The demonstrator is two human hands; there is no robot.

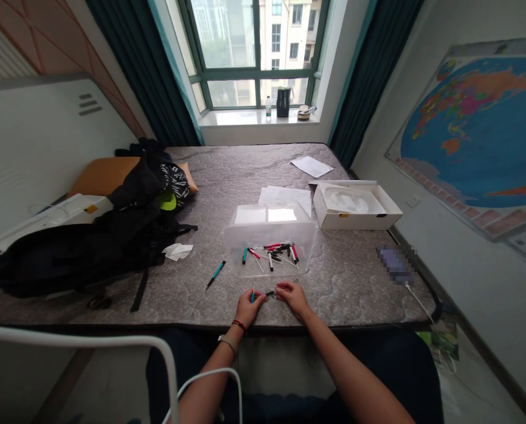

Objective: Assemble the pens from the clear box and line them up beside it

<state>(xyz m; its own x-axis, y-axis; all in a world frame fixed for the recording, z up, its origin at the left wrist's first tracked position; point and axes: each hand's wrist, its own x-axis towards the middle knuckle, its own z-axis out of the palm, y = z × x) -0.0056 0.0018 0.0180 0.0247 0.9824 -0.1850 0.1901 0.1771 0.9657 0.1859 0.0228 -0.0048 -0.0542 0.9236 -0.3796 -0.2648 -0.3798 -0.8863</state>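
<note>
My left hand point(247, 307) is closed around a teal pen barrel point(253, 297), from which a thin pale refill points up. Between my two hands lie small black pen parts point(269, 294), close to the fingertips of both. My right hand point(293, 299) has its fingers bent together beside these parts; whatever it may pinch is too small to make out. A clear plastic bin point(233, 235) stands just beyond, with teal, red, white and black pen pieces point(280, 253) and thin refills in it. Left of the bin, a teal and black pen point(216, 275) rests on the mattress.
A black backpack point(69, 259) and a crumpled tissue point(177, 252) lie to the left on the mattress point(245, 162). White papers point(312, 166) and an open white box point(355, 221) are behind. At right is a phone point(395, 265) on a cable. A white tube point(170, 359) crosses the lower left.
</note>
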